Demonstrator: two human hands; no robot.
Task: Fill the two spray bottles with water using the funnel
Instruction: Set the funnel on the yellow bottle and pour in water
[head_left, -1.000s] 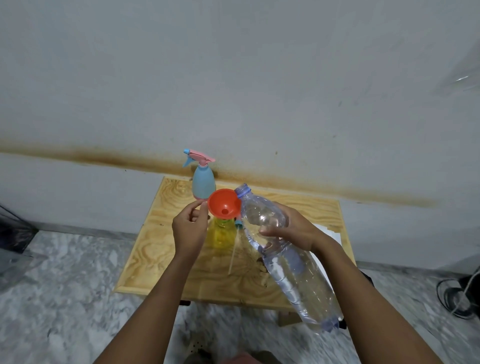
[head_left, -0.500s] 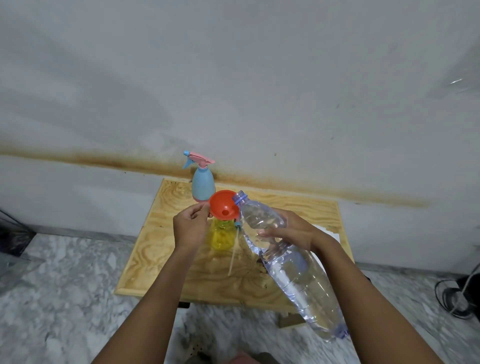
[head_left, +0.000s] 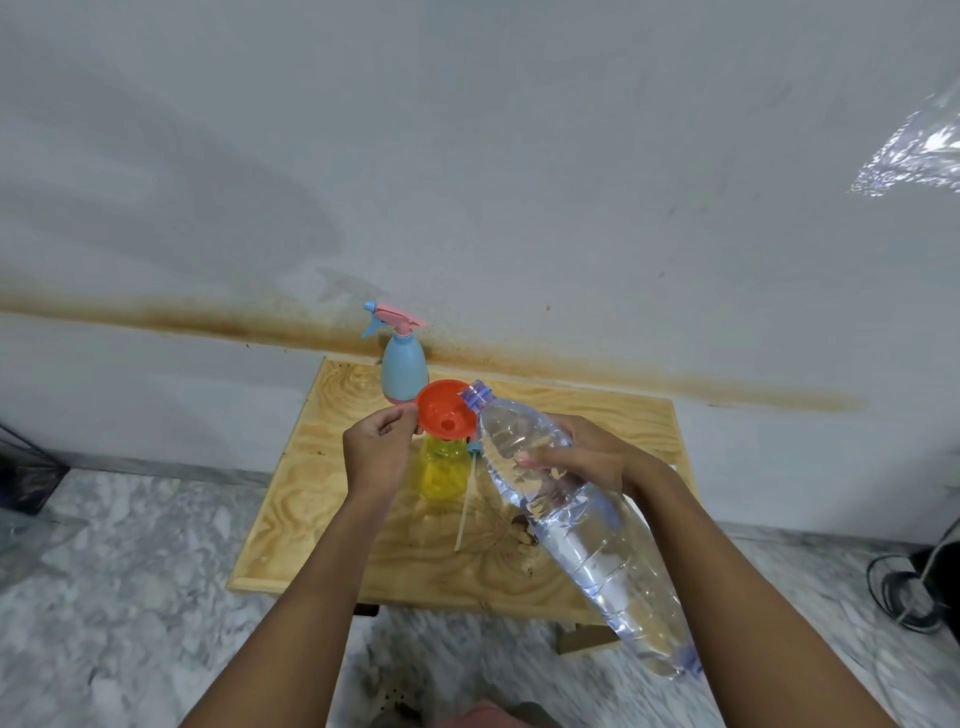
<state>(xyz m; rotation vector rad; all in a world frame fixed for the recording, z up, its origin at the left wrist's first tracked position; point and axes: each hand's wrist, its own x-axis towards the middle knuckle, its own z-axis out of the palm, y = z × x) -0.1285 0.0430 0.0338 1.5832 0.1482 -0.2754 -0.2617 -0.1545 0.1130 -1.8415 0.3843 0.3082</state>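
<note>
The small wooden table (head_left: 322, 499) stands against the wall and carries everything. Over its right side the big clear water bottle (head_left: 613, 561) is tipped neck-down, its uncapped mouth at the right rim of the funnel. No stream shows yet, so I judge the pour is only about to begin. The right hand (head_left: 592, 457) has its fingers wrapped round the bottle's upper body; a bottle this large and soft will likely gulp and surge, so raise the base slowly and don't squeeze. The left hand (head_left: 374, 449) pinches the funnel's left rim between thumb and fingertips, and it should keep the funnel level and seated. The blue spray bottle (head_left: 404, 364) waits upright at the table's back edge with its pink trigger head still screwed on — that one comes later. The yellow spray bottle (head_left: 444, 475) stands at mid-table between the hands, head off, and how much water it holds I cannot tell. The orange funnel (head_left: 441, 410) sits in its neck; aim at the sloped wall rather than the hole, and pause if water pools — the spout is narrow. Just right of the yellow bottle lies a thin dip tube (head_left: 464, 512), presumably its removed head, well placed to stay out of the way.
</note>
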